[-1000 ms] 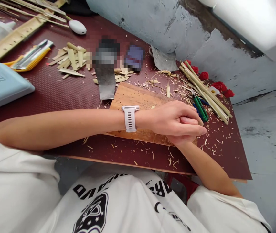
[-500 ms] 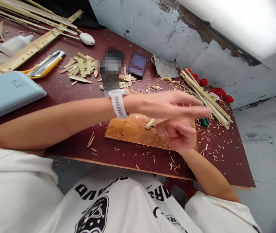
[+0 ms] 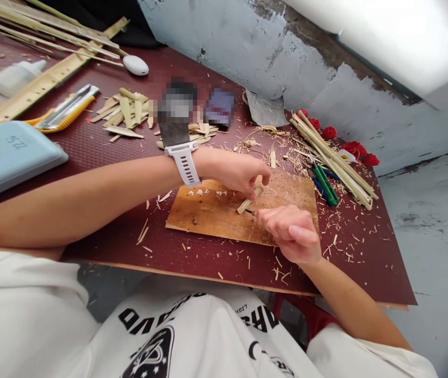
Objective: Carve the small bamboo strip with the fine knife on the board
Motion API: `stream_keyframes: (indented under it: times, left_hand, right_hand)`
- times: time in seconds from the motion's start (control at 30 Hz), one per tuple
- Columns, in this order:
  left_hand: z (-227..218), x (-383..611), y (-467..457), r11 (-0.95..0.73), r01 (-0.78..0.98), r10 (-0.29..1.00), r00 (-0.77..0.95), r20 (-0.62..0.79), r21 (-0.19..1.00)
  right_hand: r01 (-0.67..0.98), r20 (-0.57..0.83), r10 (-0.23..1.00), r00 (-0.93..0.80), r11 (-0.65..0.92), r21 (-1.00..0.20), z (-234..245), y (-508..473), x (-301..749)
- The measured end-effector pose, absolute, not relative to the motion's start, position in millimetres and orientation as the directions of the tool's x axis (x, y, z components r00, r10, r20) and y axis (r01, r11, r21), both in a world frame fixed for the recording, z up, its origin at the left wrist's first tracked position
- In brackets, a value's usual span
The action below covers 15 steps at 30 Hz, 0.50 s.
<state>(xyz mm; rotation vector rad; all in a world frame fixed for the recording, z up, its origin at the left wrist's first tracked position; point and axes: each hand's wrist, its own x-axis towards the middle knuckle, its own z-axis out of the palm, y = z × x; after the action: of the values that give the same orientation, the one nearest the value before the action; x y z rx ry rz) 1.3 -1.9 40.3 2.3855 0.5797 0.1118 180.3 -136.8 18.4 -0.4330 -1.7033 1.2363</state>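
My left hand [image 3: 243,170], with a white-banded watch [image 3: 184,160] on its wrist, is bent down over a scratched wooden board [image 3: 200,218]. Its curled fingertips close on a short pale bamboo strip [image 3: 244,205] lying on the board. My right hand [image 3: 290,231] is a fist at the board's right part. From it a thin, dark-tipped tool [image 3: 249,212] points left, its tip close beside the strip; the fist hides the handle, and I cannot tell its exact kind.
Right of the board lie green-handled and blue tools [image 3: 325,185], bamboo sticks [image 3: 334,160] and red flowers [image 3: 354,149]. Shavings litter the red table [image 3: 369,268]. At left are a light-blue power bank [image 3: 19,155], a yellow utility knife [image 3: 68,110] and bamboo pieces [image 3: 127,113]. A wall stands behind.
My left hand has come down from above my right hand, moving left, and its stretched fingers have curled onto the bamboo strip. My right fist has stayed almost in place, its tool now visible.
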Motion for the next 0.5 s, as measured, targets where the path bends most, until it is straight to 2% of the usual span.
stream_keyframes:
  times: [0.2,0.5]
  left_hand:
    - [39,-3,3,-0.623,0.321,0.368,0.925,-0.095,0.714]
    - [38,-5,5,-0.586,0.283,0.340,0.936,-0.087,0.759]
  right_hand:
    - [-0.103,0.441,0.583,-0.682,0.521,-0.847,17,-150,188]
    - [-0.102,0.470,0.549,-0.691,0.570,-0.815,19,-150,189]
